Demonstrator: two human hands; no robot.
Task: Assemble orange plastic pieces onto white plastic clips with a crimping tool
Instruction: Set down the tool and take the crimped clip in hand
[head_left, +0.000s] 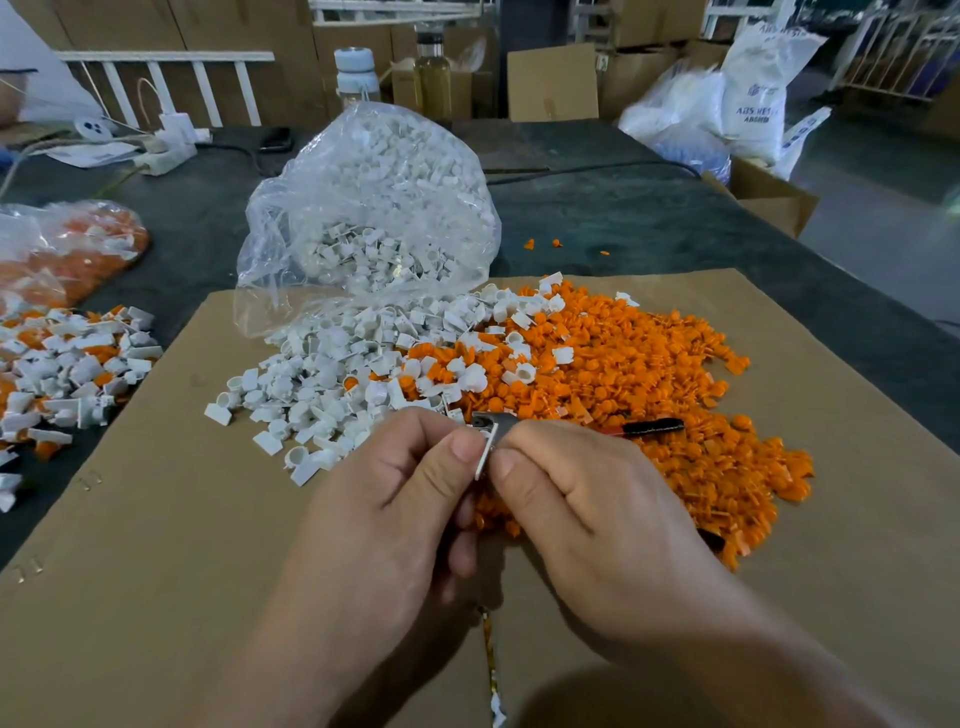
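Table (649, 208): dark grey matte top, slightly mottled. Cardboard (156, 571) lies flat on it, brown and smooth, with a seam down the near middle. Bag (374, 208) of clear crinkled film slumps at the cardboard's far edge, stuffed with white moulded parts, its mouth spilling toward the near side. Orange pieces (665, 374) form a wide, low heap on the right half of the cardboard: small glossy round-headed studs. Clips (311, 384) fan out from the bag mouth on the left: white, hard plastic, each a short ring with a flat tab, mixing with the orange along the border. Left heap (67, 374) sits on the table beside the cardboard, white parts with orange showing. Second bag (67, 249) lies behind that heap, same film, orange and white inside. Both hands meet over the near edge of the heaps. Left hand (384, 519): thumb and forefinger pinch one clip (483, 460), other fingers curled under. Right hand (587, 509): fingers wrapped round the tool (649, 427), thumb tip against the clip. Tool has a grey metal head at the clip and a black-and-red handle poking out to the right. Stray bits (530, 243), orange, lie on the table past the cardboard.
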